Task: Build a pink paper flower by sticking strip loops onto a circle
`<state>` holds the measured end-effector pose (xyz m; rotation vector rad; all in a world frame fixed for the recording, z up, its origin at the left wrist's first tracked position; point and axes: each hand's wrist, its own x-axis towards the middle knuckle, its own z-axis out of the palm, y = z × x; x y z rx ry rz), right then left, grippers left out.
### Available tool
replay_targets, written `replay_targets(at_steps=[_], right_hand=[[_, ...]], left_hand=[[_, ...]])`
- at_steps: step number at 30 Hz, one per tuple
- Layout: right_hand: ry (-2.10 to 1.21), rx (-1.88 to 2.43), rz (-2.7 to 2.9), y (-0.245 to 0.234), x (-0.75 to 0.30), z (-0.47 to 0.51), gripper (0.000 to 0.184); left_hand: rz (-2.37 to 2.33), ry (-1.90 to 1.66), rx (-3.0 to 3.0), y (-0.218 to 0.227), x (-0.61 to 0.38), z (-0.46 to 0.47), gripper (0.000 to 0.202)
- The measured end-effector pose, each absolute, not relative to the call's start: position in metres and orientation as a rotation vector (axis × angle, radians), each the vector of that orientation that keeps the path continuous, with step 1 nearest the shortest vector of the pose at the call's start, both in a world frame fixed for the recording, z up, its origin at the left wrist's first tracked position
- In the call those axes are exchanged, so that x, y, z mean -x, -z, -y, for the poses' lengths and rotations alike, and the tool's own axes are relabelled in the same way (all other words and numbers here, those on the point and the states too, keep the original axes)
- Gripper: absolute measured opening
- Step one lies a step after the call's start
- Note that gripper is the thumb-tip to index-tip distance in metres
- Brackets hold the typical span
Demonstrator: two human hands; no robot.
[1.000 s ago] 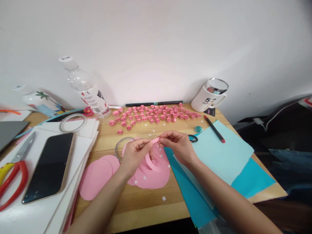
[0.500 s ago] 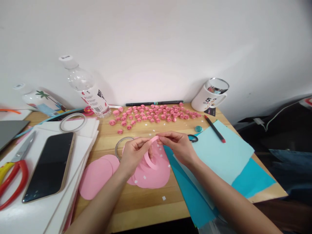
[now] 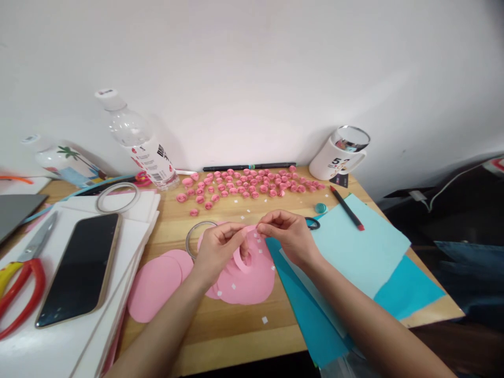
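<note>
Between my hands is a curling pink paper strip (image 3: 241,262), its loop hanging over a pile of pink paper circles (image 3: 252,289). My left hand (image 3: 220,249) pinches the strip between thumb and fingers. The fingertips of my right hand (image 3: 289,236) are closed on the strip's far end, just right of the left fingertips. Little white squares (image 3: 264,319) are scattered on the circles and the wood. Behind my hands lie many rolled pink paper roses (image 3: 246,184). More pink circles (image 3: 155,289) overlap by my left forearm, and a roll of tape (image 3: 189,241) is partly hidden behind my left hand.
Left, a phone (image 3: 81,268) and red-yellow scissors (image 3: 29,283) rest on white sheets (image 3: 134,236) near a bottle (image 3: 137,142). Right, light-blue paper (image 3: 354,252) carries a pen (image 3: 346,207); a white mug (image 3: 334,157) stands by the wall.
The strip's upper arch between my hands has flattened and dropped, and its hanging loop looks smaller. My right fingertips have shifted slightly to the right.
</note>
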<state>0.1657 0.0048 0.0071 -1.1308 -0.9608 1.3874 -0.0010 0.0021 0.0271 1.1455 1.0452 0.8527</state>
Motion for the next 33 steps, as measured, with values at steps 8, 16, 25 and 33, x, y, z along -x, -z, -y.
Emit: replay_targets(at_steps=[8, 16, 25, 33], right_hand=[[-1.408, 1.147, 0.924, -0.006, -0.165, -0.005, 0.017], [-1.39, 1.139, 0.867, -0.004, -0.168, -0.007, 0.018], [-1.394, 1.148, 0.869, -0.005, -0.167, -0.007, 0.019], [-1.386, 1.135, 0.943, -0.005, -0.164, -0.005, 0.018]], left_hand=[[-1.062, -0.865, -1.21, -0.027, 0.002, -0.002, 0.019], [-1.206, -0.945, -1.288, -0.026, 0.006, -0.005, 0.02], [-1.633, -0.954, -1.716, -0.01, 0.021, -0.019, 0.027], [-1.696, -1.107, -1.901, -0.016, 0.014, -0.008, 0.022]])
